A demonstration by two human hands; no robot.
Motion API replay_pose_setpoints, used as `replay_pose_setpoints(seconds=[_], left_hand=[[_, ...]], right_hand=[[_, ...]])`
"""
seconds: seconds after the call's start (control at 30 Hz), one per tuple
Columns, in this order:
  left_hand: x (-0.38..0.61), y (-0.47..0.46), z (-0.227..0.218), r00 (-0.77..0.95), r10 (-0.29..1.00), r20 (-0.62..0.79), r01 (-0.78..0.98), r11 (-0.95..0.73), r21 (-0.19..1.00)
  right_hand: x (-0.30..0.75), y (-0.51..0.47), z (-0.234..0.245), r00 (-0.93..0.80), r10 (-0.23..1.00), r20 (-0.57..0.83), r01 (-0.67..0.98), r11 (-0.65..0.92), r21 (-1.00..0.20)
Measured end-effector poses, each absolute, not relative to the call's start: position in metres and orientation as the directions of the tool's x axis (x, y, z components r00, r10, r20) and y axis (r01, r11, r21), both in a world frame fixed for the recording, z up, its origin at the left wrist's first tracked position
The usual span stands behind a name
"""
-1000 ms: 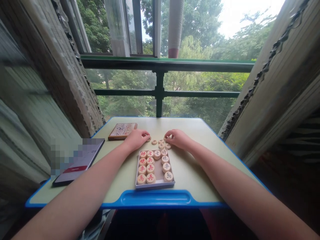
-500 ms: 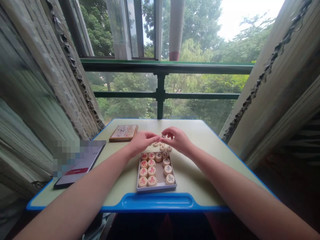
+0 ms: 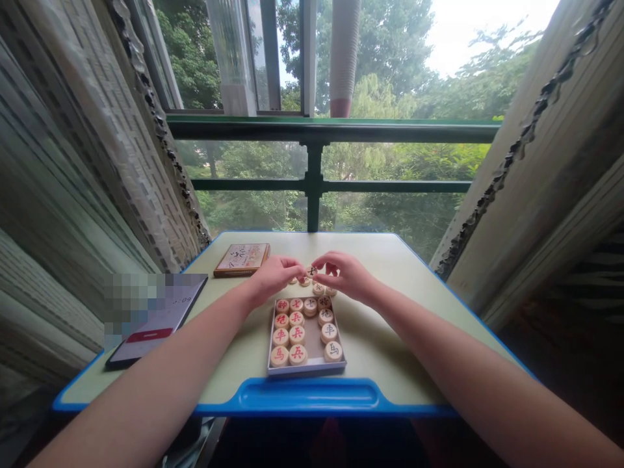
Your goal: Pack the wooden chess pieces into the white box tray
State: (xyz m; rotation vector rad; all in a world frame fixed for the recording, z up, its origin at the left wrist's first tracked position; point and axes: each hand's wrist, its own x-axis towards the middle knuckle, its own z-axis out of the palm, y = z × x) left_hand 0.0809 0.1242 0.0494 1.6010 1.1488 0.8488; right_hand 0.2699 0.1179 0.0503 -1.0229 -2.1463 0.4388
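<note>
Above a few loose Chinese chess pieces point(image 3: 318, 288), my left hand point(image 3: 273, 278) and my right hand point(image 3: 347, 274) meet, fingers closed. Between their fingertips is a wooden Chinese chess piece point(image 3: 312, 271) with a black character, pinched from both sides. Fingers partly cover the loose pieces. Just in front, nearer to me, lies a shallow open box point(image 3: 312, 372). Its two left columns hold red-lettered pieces point(image 3: 297, 335), and a column of black-lettered pieces point(image 3: 329, 333) runs down the right. One black-lettered piece point(image 3: 310, 305) sits at the top of the third column, above bare box floor.
A flat decorated box lid point(image 3: 242, 257) lies at the back left of the small table point(image 3: 390, 338). A phone or tablet point(image 3: 156, 325), partly blurred out, rests at the left edge. A blue tray groove point(image 3: 308, 392) lines the front. Curtains flank both sides.
The held piece and my right fingers have shifted slightly left and lower, toward my left hand. More of the loose pieces shows beneath. The boxed pieces look the same.
</note>
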Motion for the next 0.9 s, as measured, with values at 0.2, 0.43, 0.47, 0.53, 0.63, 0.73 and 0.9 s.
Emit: replay_pose_setpoints(seconds=[0.2, 0.43, 0.47, 0.53, 0.63, 0.73, 0.9], left_hand=[[0.079, 0.120, 0.055, 0.338, 0.941, -0.011, 0.268, -0.085, 0.960], [0.076, 0.122, 0.055, 0.338, 0.937, 0.091, 0.202, -0.167, 0.965], [0.075, 0.122, 0.056, 0.326, 0.937, 0.128, 0.192, -0.198, 0.961], [0.072, 0.121, 0.059, 0.332, 0.925, 0.183, 0.195, -0.257, 0.947], [0.066, 0.118, 0.065, 0.456, 0.873, 0.171, 0.290, -0.327, 0.899], [0.060, 0.117, 0.068, 0.564, 0.821, 0.094, 0.451, -0.401, 0.797], [0.060, 0.116, 0.068, 0.587, 0.809, 0.042, 0.570, -0.449, 0.688]], right_hand=[[0.271, 0.114, 0.053, -0.485, 0.715, 0.503, 0.516, 0.699, -0.495], [0.271, 0.109, 0.063, -0.474, 0.738, 0.481, 0.537, 0.675, -0.506], [0.271, 0.107, 0.066, -0.497, 0.747, 0.441, 0.544, 0.664, -0.513], [0.272, 0.103, 0.071, -0.575, 0.752, 0.323, 0.560, 0.649, -0.515], [0.271, 0.095, 0.077, -0.680, 0.719, 0.145, 0.592, 0.655, -0.470], [0.267, 0.087, 0.081, -0.715, 0.697, 0.054, 0.612, 0.662, -0.432], [0.262, 0.079, 0.083, -0.715, 0.699, -0.002, 0.645, 0.658, -0.388]])
